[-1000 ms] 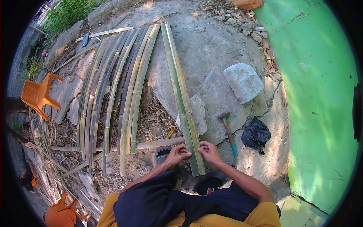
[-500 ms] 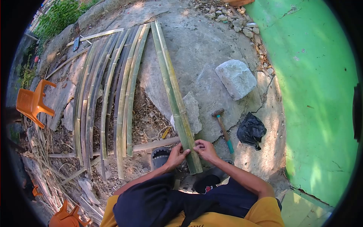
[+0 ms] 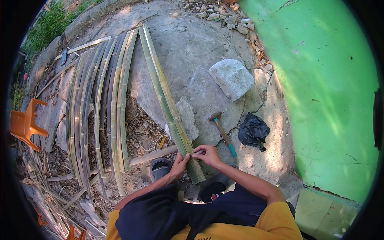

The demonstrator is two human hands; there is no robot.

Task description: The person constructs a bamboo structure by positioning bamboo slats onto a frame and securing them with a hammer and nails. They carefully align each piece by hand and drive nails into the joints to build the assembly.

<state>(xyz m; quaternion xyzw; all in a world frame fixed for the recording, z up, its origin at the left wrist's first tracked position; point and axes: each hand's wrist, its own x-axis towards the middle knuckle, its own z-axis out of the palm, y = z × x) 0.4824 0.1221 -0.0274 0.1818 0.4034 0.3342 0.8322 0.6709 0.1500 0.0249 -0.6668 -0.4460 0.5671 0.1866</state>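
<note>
A long green bamboo strip pair (image 3: 162, 90) runs from the upper middle of the ground down to my knees. My left hand (image 3: 178, 165) grips its near end from the left side. My right hand (image 3: 206, 154) pinches the same end from the right, fingers curled on the top edge. The strip's middle rests against a flat stone (image 3: 186, 118). My sandalled feet (image 3: 160, 168) sit just under the hands.
Several more split bamboo strips (image 3: 100, 104) lie side by side on the left. A hammer with a teal handle (image 3: 222, 133), a black bag (image 3: 253, 131) and a large rock (image 3: 231, 78) lie to the right. A green wall (image 3: 320, 92) bounds the right; an orange chair (image 3: 24, 124) stands far left.
The view has swung right, so everything has shifted left in frame. Both hands stay on the strip's near end, with the right hand's fingers now pinching its top edge.
</note>
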